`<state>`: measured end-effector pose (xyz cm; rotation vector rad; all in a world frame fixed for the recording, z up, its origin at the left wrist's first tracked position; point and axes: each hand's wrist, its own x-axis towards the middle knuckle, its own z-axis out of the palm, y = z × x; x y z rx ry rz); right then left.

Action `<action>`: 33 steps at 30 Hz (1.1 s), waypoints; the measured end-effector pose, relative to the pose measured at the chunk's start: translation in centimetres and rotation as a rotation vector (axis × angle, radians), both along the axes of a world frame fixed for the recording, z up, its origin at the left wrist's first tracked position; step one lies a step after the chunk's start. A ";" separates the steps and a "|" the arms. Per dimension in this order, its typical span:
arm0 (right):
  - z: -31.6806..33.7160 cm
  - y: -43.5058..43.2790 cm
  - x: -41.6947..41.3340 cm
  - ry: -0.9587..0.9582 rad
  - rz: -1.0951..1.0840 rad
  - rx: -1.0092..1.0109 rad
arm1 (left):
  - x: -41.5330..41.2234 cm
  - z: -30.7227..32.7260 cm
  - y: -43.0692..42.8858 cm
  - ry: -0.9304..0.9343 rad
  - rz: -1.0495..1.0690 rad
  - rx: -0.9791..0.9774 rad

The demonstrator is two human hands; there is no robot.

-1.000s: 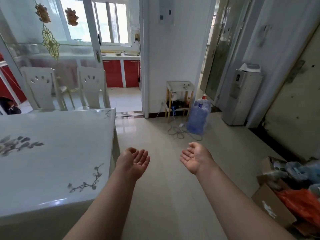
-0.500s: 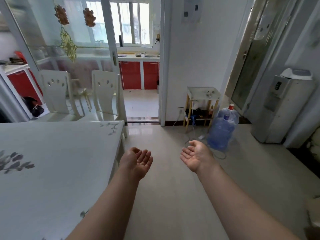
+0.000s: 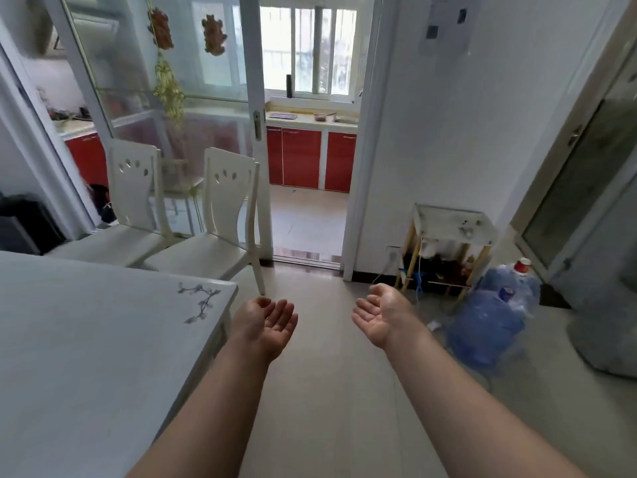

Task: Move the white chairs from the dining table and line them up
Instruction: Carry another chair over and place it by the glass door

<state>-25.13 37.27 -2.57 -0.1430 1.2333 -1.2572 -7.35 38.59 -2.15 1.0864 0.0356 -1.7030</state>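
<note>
At lower centre, the left hand [image 3: 265,322] and right hand [image 3: 381,313] are held palm-up, fingers relaxed, empty. Two white chairs [image 3: 206,250] are tucked against the dining table [image 3: 86,339] at centre left.

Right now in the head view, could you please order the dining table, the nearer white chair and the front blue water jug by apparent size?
1. dining table, largest, partly because it is nearest the camera
2. nearer white chair
3. front blue water jug, clearly smallest
</note>
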 end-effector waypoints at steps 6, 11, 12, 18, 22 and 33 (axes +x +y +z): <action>-0.7 -11.8 -1.4 0.007 0.062 0.005 | -1.6 -1.1 -10.8 0.015 0.051 0.011; -0.5 -22.9 -0.7 -0.007 0.094 -0.003 | -1.1 -1.3 -21.2 0.024 0.076 0.025; -0.4 -24.9 -0.4 -0.020 0.094 -0.010 | -0.8 -1.2 -23.2 0.033 0.085 0.025; 0.2 -37.9 1.5 -0.007 0.139 0.003 | 0.7 0.1 -35.3 0.019 0.121 0.009; 0.0 -44.2 2.5 -0.035 0.178 0.018 | 1.6 0.1 -41.1 -0.003 0.143 0.009; -1.6 -63.5 3.0 -0.039 0.316 0.046 | 0.9 -2.2 -57.9 -0.021 0.296 0.028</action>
